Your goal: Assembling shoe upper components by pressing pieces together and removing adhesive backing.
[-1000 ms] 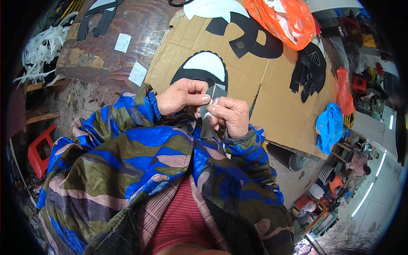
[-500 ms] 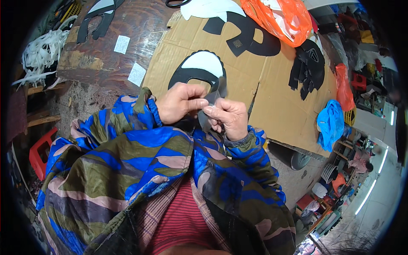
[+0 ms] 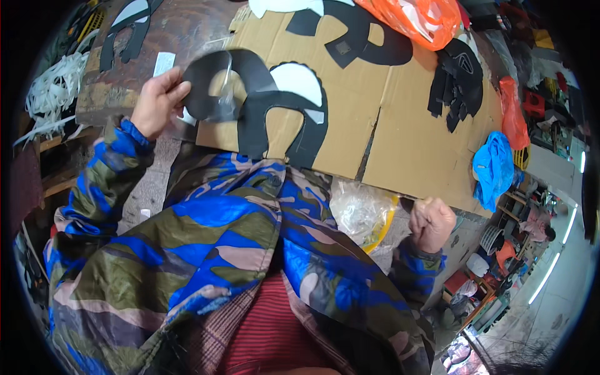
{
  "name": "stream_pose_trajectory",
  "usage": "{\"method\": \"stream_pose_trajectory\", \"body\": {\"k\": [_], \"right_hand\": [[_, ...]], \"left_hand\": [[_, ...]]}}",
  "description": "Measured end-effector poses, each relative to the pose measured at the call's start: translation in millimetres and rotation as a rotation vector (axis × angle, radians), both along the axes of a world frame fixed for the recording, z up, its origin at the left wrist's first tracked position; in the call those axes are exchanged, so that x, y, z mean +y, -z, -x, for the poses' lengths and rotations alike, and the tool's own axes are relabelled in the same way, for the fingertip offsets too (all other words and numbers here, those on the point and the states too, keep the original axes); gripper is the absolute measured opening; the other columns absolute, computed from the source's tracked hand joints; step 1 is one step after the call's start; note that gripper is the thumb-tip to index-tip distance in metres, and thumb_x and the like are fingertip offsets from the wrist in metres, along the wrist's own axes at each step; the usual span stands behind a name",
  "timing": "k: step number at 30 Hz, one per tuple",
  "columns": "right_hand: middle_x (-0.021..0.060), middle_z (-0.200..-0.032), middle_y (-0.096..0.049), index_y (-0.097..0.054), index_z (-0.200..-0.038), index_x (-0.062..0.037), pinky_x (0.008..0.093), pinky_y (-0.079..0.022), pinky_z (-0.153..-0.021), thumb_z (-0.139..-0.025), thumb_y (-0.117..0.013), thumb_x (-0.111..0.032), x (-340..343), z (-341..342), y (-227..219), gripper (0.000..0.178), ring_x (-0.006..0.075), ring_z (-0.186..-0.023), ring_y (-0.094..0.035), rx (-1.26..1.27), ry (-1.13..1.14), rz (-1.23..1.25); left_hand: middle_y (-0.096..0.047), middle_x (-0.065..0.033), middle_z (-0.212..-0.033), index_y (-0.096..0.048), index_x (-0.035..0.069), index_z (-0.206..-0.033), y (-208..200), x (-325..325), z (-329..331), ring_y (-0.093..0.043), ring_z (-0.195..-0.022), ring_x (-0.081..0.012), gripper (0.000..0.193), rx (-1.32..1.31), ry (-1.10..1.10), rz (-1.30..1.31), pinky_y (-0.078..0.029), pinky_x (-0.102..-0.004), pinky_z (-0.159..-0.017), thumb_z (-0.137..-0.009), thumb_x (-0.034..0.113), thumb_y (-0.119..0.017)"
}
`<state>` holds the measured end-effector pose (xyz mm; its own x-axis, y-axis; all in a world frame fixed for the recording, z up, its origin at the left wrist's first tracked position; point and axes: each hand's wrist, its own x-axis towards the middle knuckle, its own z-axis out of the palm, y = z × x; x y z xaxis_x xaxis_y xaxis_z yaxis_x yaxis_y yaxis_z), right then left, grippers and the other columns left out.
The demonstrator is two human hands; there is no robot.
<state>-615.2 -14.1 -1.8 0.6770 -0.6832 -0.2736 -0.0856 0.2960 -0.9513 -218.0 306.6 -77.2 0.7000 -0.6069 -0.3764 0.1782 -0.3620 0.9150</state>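
My left hand (image 3: 159,103) is raised over the left edge of the cardboard, thumb and fingers pinching a dark grey U-shaped shoe upper piece (image 3: 206,65), slightly blurred. A shiny clear strip (image 3: 229,81) shows across that piece. Beside it, on the cardboard, lies a black shoe upper (image 3: 253,122) with a white toe lining (image 3: 297,81) and a small pale patch on one leg. My right hand (image 3: 432,225) is closed, off the cardboard's near edge at the right; whatever its fingers may hold is hidden.
The flattened cardboard (image 3: 356,112) covers much of the wooden table (image 3: 187,31). More black uppers (image 3: 356,37) and an orange bag (image 3: 412,22) lie at the back, a black stack (image 3: 459,84) at right. A blue bag (image 3: 494,165) hangs there; a clear bag (image 3: 359,209) sits below the edge.
My hands, together over a thin grey piece before, have moved apart. The left now holds the U-shaped upper piece up at the left; the right has swung out to the lower right.
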Motion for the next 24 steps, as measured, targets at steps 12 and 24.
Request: {"method": "stream_pose_trajectory", "body": {"k": [12, 24], "right_hand": [[0.0148, -0.114, -0.061, -0.045, -0.134, 0.0037, 0.0278, -0.055, -0.068, -0.088, -0.078, -0.027, 80, -94, 16, 0.064, 0.0146, -0.092, -0.062, 0.130, -0.631, -0.260], [-0.0016, -0.056, -0.055, -0.065, -0.063, 0.0004, 0.0224, -0.035, -0.047, -0.087, -0.080, -0.023, 111, -113, 18, 0.037, 0.0054, -0.051, -0.048, 0.162, -0.402, -0.073]], "left_hand": [[-0.056, -0.0024, -0.082, -0.058, 0.001, -0.073, -70, -68, 77, -0.051, -0.081, -0.0129, 0.012, 0.445, 0.576, 0.427, -0.040, -0.0276, -0.077, -0.082, 0.008, -0.055], [-0.048, 0.0002, -0.071, -0.054, 0.002, -0.069, -57, -69, 88, -0.043, -0.069, -0.0071, 0.017, 0.501, 0.589, 0.434, -0.033, -0.0257, -0.063, -0.083, 0.009, -0.059]]}}
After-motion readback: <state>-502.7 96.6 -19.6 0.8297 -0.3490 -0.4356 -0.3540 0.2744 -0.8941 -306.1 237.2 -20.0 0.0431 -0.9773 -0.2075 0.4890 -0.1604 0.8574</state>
